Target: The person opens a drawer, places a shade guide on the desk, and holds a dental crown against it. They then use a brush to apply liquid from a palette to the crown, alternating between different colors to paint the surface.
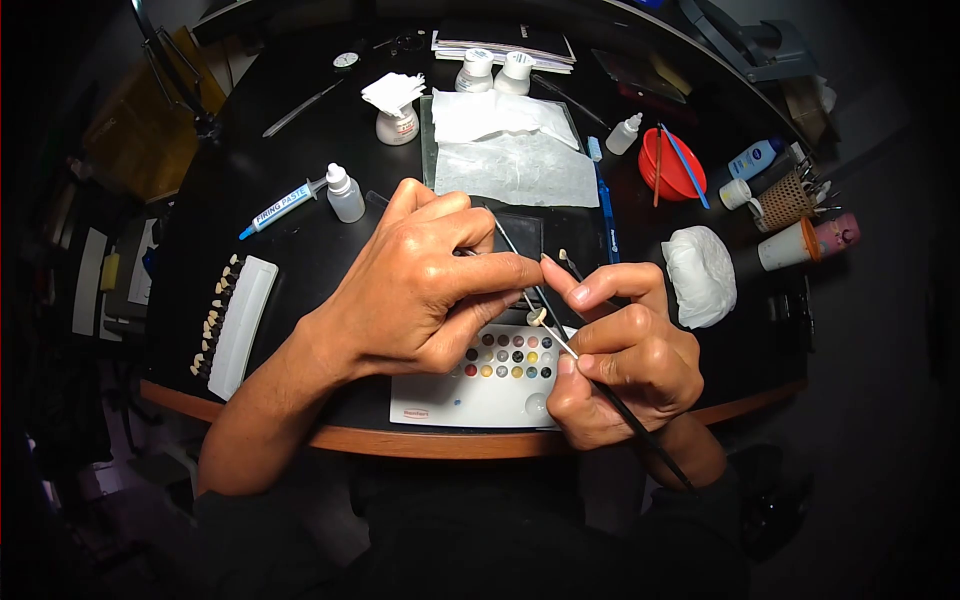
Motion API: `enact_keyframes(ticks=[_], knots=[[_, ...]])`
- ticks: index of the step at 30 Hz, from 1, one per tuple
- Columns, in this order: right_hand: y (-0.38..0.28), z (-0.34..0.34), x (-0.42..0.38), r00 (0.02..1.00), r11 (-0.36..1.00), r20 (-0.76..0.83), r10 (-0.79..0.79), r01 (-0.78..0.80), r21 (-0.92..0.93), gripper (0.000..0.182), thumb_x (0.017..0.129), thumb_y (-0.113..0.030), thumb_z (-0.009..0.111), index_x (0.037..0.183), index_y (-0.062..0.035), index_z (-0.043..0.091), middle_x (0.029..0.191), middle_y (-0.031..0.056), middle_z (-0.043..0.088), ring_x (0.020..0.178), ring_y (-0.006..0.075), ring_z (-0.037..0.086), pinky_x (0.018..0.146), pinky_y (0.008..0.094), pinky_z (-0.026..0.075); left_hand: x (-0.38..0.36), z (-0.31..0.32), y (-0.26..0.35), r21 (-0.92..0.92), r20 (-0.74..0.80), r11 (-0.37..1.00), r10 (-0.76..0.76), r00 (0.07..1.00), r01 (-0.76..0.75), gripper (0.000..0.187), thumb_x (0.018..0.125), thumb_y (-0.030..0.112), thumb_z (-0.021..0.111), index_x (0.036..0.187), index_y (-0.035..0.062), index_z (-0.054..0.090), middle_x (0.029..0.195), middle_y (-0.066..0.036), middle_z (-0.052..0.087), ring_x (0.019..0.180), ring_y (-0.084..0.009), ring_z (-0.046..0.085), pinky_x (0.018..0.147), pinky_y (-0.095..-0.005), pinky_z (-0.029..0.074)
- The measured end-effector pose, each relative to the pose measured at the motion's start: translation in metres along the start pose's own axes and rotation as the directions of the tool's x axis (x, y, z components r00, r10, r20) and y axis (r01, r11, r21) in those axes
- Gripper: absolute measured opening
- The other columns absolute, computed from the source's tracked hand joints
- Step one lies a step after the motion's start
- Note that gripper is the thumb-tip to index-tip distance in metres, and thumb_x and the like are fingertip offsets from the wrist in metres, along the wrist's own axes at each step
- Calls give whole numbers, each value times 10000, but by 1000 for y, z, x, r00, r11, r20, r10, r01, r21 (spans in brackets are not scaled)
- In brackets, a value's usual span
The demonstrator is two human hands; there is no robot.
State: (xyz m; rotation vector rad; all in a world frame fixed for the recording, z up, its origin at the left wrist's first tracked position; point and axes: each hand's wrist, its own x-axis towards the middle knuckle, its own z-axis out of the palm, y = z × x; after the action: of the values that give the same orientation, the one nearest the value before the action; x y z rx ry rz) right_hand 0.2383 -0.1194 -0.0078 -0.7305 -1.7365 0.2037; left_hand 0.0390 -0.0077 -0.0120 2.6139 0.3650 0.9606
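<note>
My left hand is closed, its thumb and index finger pinched around a thin tool that slants down toward the right. The tip of its index finger meets a fingertip of my right hand. My right hand is closed on a dark-handled brush, whose handle runs down past the wrist. A small cream-coloured tooth-like piece sits between the hands, at the end of a thin light rod pinched by my right fingers. Below it lies a white palette with rows of coloured wells, partly covered by my hands.
A shade guide and a firing paste syringe lie left, beside a dropper bottle. White tissue is behind the hands. A red bowl, blue toothbrush and wrapped white bundle stand right.
</note>
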Motion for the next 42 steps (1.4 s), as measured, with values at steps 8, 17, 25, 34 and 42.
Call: enact_keyframes(ticks=[8,17,25,34,42], knots=[[0,0,0,1000,1000,10,-9,9,-1,227,649,129,692,760,-28,572,766,66,643,955,314,677,951,519,645,0,0,0,-3,-1,1000,1,1000,-1,360,755,115,733,1098,165,833,704,21,458,711,-160,436,745,-370,272],[-4,-6,-2,1000,999,2,-31,31,22,235,694,121,729,804,-33,591,813,78,673,1000,304,673,978,553,632,-2,8,3,-227,-37,970,-96,995,85,228,870,113,754,1088,142,817,756,19,567,745,-163,524,781,-363,317],[-4,-5,-4,997,996,-12,-75,74,-39,226,724,109,755,828,-28,608,825,83,676,1029,302,669,974,558,637,1,13,5,-296,-106,953,-101,989,66,241,872,84,750,1097,129,823,706,17,555,718,-147,534,759,-351,323],[-3,-3,-4,996,995,-25,-81,79,-55,226,707,114,753,817,-23,610,819,80,667,1016,298,670,961,547,649,1,12,4,-285,-104,956,-100,990,66,221,882,90,749,1089,116,821,705,9,569,702,-149,534,735,-351,324],[-4,-3,-3,998,996,-17,-66,65,-57,245,689,124,741,808,-31,595,822,76,663,1006,296,669,957,544,652,-1,10,6,-271,-68,958,-122,990,99,212,888,111,746,1088,119,816,724,14,565,726,-148,520,771,-362,312]])
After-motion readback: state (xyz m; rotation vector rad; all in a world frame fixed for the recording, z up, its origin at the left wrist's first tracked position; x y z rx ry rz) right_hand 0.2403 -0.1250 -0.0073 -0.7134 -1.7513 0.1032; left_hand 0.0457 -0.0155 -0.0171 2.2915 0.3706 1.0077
